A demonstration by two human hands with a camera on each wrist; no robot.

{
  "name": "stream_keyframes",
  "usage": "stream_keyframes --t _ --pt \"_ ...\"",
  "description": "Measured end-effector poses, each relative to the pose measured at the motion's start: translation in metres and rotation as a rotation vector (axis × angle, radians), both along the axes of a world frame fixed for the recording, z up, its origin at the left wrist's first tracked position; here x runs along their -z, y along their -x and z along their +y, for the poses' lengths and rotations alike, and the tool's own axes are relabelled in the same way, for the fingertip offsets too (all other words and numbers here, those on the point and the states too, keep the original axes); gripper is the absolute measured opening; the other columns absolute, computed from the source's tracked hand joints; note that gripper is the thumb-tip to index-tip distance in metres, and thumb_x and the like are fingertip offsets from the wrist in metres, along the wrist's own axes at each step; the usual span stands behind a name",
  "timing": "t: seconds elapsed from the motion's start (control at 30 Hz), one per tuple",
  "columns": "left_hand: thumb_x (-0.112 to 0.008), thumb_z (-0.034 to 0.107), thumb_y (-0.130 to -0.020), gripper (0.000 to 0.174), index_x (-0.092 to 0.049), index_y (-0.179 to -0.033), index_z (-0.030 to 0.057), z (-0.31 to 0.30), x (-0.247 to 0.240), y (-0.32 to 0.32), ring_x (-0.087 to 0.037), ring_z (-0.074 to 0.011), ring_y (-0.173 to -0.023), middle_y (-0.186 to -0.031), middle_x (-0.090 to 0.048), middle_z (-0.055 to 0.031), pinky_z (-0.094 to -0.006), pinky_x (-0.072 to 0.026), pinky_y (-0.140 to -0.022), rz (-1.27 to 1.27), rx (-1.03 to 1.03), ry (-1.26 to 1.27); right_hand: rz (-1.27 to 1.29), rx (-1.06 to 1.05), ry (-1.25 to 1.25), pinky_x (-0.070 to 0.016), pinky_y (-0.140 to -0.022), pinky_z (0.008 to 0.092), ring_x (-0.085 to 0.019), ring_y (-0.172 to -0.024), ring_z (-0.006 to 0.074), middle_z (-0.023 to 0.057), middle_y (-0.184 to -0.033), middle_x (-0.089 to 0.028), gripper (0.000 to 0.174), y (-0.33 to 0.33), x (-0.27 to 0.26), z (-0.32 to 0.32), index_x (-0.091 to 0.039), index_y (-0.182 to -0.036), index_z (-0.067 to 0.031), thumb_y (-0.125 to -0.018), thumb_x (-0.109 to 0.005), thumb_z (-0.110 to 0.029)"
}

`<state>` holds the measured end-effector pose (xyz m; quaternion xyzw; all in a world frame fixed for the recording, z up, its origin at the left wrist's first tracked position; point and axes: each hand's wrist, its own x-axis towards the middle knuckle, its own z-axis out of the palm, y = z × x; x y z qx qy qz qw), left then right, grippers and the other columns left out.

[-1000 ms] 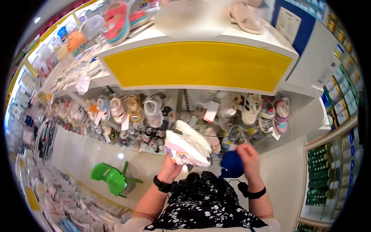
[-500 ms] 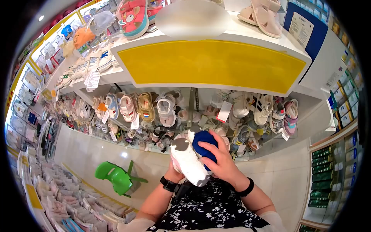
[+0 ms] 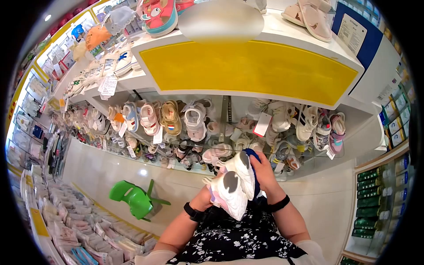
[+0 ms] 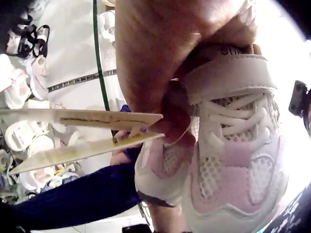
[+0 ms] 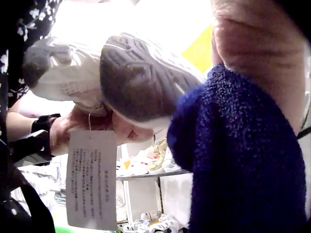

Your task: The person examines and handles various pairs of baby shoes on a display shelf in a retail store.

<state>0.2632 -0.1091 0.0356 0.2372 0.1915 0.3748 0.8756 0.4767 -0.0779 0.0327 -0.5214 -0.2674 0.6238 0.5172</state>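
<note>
My left hand (image 3: 202, 199) grips a pair of small white and pink children's sneakers (image 3: 229, 194) in front of my body, soles partly turned up. In the left wrist view the nearer sneaker (image 4: 233, 150) shows laces, mesh and a strap, with the other sneaker (image 4: 158, 170) beside it. My right hand (image 3: 265, 173) holds a dark blue cloth (image 5: 243, 160) up against the right-hand sneaker. A grey patterned sole (image 5: 141, 85) faces the right wrist camera. From the pair hangs a printed paper tag (image 5: 92, 179) on a string.
Ahead, glass shelves carry rows of children's shoes (image 3: 194, 123) under a counter with a yellow panel (image 3: 251, 70). A green chair (image 3: 131, 198) stands on the floor at left. Packaged clothes (image 3: 88, 216) line the lower left, and stocked shelves (image 3: 369, 198) the right.
My right hand has brought the blue cloth from the right side in against the sneakers. The pair has been turned in my left hand, and both sneakers now show, fanned apart.
</note>
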Motion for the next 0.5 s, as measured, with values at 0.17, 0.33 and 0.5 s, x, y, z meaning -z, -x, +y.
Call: stream_keyframes --t 0.17,0.33,0.5 --pt "-0.057 0.007 -0.093 0.04 -0.048 -0.131 0.0014 0.015 -0.016 0.004 -0.053 -0.0181 -0.119 -0.131 -0.055 -0.011 -0.035 -0.043 -0.102 0.131 -0.123 -0.394 0.49 -0.002 -0.273 -0.054 -0.088 0.0391 -0.062 -0.106 0.0266 0.0128 -0.126 -0.057 0.04 -0.028 -0.035 -0.009 -0.037 -0.137 -0.0066 -0.1 -0.047 -0.017" --pt "-0.054 0.021 -0.097 0.045 -0.043 -0.138 0.006 0.025 0.006 0.001 -0.057 -0.0195 -0.117 -0.133 -0.055 -0.0089 -0.0356 -0.0471 -0.1 0.234 0.078 -0.309 -0.085 -0.339 -0.537 -0.0372 -0.102 0.0303 -0.047 -0.124 0.0185 0.01 -0.139 -0.047 0.041 -0.016 -0.07 -0.006 -0.053 -0.123 -0.0092 -0.084 -0.066 -0.008" --pt "-0.047 0.028 -0.1 0.046 -0.042 -0.139 0.0047 0.021 0.0 0.0 -0.059 -0.0234 -0.117 -0.132 -0.056 -0.0119 -0.0383 -0.0485 -0.099 0.167 0.11 -0.106 -0.266 -0.229 -0.32 -0.0442 -0.088 0.0283 -0.053 -0.098 0.0132 0.005 -0.109 -0.057 0.043 -0.001 -0.067 -0.005 -0.05 -0.118 -0.0083 -0.082 -0.072 -0.017"
